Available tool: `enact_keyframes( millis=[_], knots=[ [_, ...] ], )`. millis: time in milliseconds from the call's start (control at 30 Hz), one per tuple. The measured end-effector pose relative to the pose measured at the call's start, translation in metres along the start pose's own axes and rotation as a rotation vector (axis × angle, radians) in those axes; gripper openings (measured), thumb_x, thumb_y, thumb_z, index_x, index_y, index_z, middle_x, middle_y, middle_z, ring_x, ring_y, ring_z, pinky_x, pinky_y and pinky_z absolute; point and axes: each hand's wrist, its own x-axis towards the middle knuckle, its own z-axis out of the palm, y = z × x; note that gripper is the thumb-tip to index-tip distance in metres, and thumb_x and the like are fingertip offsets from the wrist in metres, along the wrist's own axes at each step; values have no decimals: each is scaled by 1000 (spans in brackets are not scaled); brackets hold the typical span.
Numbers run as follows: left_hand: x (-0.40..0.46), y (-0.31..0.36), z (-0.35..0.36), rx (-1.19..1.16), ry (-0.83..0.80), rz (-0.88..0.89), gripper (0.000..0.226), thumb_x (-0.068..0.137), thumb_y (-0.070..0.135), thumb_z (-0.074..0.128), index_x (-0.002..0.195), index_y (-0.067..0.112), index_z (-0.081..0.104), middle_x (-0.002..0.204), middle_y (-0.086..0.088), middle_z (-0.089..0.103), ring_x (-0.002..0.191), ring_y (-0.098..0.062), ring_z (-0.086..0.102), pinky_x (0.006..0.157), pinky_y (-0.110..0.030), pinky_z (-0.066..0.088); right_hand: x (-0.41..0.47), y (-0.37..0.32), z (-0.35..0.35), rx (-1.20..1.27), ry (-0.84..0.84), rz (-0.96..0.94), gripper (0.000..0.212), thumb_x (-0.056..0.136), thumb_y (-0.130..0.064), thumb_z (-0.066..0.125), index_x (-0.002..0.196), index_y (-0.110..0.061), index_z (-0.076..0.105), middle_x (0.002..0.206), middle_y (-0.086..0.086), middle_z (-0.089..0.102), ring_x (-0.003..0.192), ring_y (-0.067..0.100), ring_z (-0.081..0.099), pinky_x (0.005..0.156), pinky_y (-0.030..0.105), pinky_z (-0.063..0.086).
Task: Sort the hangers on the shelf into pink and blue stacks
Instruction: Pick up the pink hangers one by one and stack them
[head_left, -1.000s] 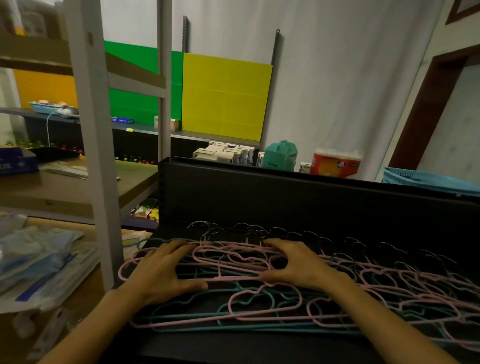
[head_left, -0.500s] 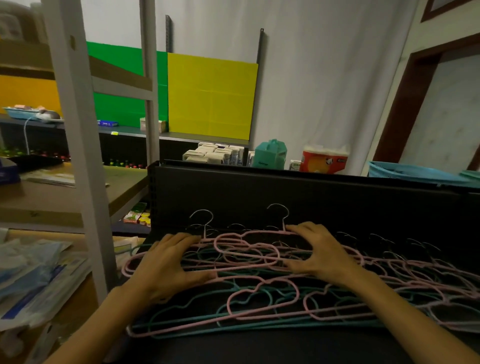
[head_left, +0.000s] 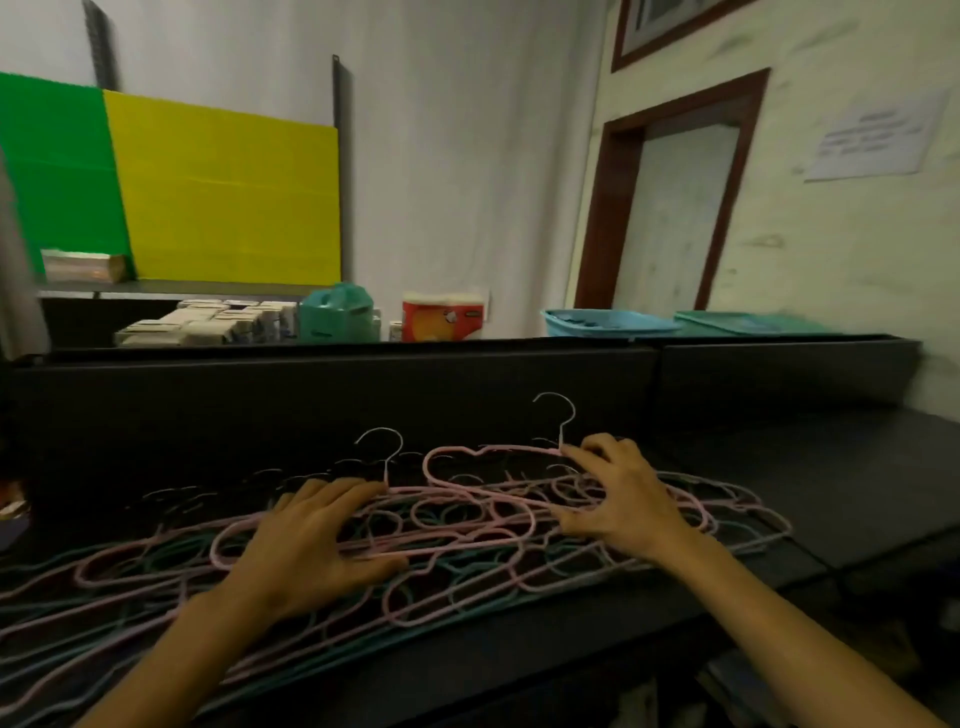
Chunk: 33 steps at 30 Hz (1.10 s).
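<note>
The hangers (head_left: 467, 540) are lying in one mixed pink and blue heap along the front edge of the black shelf (head_left: 857, 483), running from its left end to about its middle. You are lifting a few pink ones off the top: two wire hooks (head_left: 558, 415) are now standing up above the heap, where a second ago every hook was lying flat against the back panel. That suggests you are separating the first pink bundle, so the sorting is only beginning and no single-colour stack is formed yet.

Your left hand (head_left: 306, 545) is resting on the heap with fingers spread and nearly straight, pressing the lower hangers down, the thumb hooked under a pink bar. Your right hand (head_left: 623, 499) is curling its fingers round the raised pink hangers (head_left: 483, 457) near the back of the heap, thumb pinching from the front.

The right part of the shelf is lying bare, and that is where a stack could go. Your head is also turning right, since the white rack post has gone from view. Behind the back panel are standing a teal box (head_left: 337, 312), a red package (head_left: 441, 314), small cartons (head_left: 208, 325) and a blue basket (head_left: 608, 322); yellow (head_left: 228, 187) and green boards (head_left: 52, 171) are leaning on the wall, with a doorway (head_left: 675, 202) to the right.
</note>
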Motion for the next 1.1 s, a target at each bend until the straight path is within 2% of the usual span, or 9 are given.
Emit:
enact_keyframes(
  millis=[100,300,467,600,767,933,1067,1100],
  knots=[
    [20,45,17,-1,1,79,88,66,90,35,141,45,28,147,15,35,127,-8,34,103,-32,34,-23,48,-18,-30,34,43,105,58,-82,35,145,-23,40,135,-2,38,116,13,33,99,31,35],
    [58,148,55,-22,-1,166,83,71,87,34,143,45,25,148,15,32,128,-7,32,104,-31,32,-73,154,-52,-48,93,80,100,62,-81,39,140,-20,48,128,1,45,106,9,31,91,30,35],
    [92,232,90,-63,-5,231,82,70,87,32,141,46,29,148,15,33,135,-10,32,110,-33,26,-108,236,-80,-117,86,142,101,60,-82,34,142,-24,44,127,-2,42,109,12,35,92,30,35],
    [116,289,117,-78,-30,263,77,73,85,34,140,48,28,146,16,34,132,-8,32,107,-30,31,-126,294,-99,-166,79,181,101,61,-83,32,143,-26,41,129,-4,38,111,10,33,89,27,33],
    [156,350,140,-46,-93,306,87,67,88,23,143,45,25,150,13,29,136,-11,27,109,-34,27,-144,353,-107,-149,131,227,96,64,-81,33,141,-25,45,126,-3,42,112,13,36,86,27,30],
    [204,401,167,-61,-153,376,80,72,83,31,142,46,24,150,14,27,136,-7,24,111,-32,24,-152,408,-110,-144,149,290,98,63,-81,30,143,-25,41,129,-2,40,112,11,34,86,26,27],
    [254,442,194,-46,-194,389,87,68,84,29,144,42,24,150,11,27,134,-9,26,110,-33,26,-145,460,-115,-142,155,323,99,62,-81,31,143,-24,42,128,-1,40,112,12,35,86,27,28],
    [267,451,201,-39,-204,393,86,70,84,34,144,41,24,150,11,27,134,-10,25,110,-34,25,-141,473,-115,-144,148,329,99,62,-81,30,143,-25,41,128,-1,39,112,11,34,87,26,28]
  ],
)
